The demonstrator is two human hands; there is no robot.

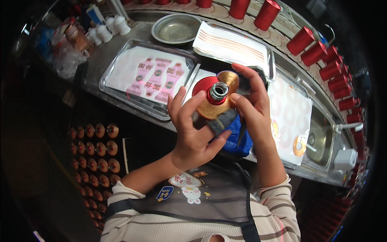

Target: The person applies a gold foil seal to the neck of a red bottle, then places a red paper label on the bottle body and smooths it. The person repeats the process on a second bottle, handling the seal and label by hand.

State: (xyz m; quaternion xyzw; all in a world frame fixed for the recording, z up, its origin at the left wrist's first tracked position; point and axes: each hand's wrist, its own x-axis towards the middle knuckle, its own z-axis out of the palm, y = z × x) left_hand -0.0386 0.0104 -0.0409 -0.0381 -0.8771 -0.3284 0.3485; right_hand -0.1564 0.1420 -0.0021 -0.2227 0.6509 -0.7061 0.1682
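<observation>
A red and gold bottle [200, 86] with a bare threaded neck is in front of me, its mouth turned up toward my view. My left hand [187, 133] is curled against its near left side, fingertips on the red shoulder. A dark grey wrap [222, 122] with a tan band is at one of that hand's fingers; whether it is worn or held I cannot tell. My right hand [258, 111] pinches a shiny gold curved piece [228, 82] against the bottle's right shoulder, index finger raised. Under the hands lies a blue cloth [238, 141].
A tray [105, 82] holds a sheet of pink decals. Behind are a metal bowl [176, 29] and striped strips [229, 42]. To the right lie a ring-decal sheet [288, 121] and a sink [320, 141]. Red bottles [267, 15] line a curved conveyor; more bottles [92, 151] are lower left.
</observation>
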